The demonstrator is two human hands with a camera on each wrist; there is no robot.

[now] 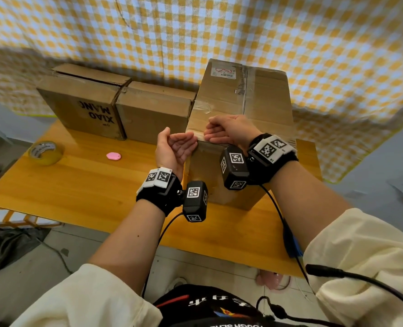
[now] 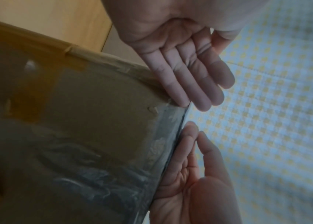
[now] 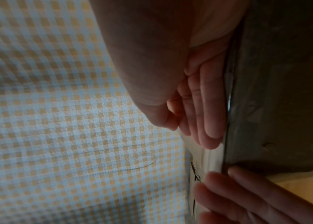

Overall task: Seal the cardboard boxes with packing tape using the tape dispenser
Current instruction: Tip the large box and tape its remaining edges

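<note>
A tall cardboard box (image 1: 243, 109) stands on the wooden table (image 1: 78, 190), with glossy clear tape over its near top edge. My right hand (image 1: 215, 133) lies on top of the box at the near left corner, fingers flat on the tape. My left hand (image 1: 184, 142) is beside that corner, palm turned to the box, straight fingers touching its left side. The left wrist view shows the left hand's fingers (image 2: 186, 84) at the taped box (image 2: 75, 121) edge. In the right wrist view the right fingers (image 3: 207, 115) lie flat along the box (image 3: 285, 91). No dispenser is visible.
A yellowish roll of packing tape (image 1: 45, 152) lies at the table's left edge, with a small pink object (image 1: 113, 156) nearer the middle. Two lower cardboard boxes (image 1: 85, 100) (image 1: 155, 109) stand at the back left. A yellow checked cloth (image 1: 195, 27) hangs behind.
</note>
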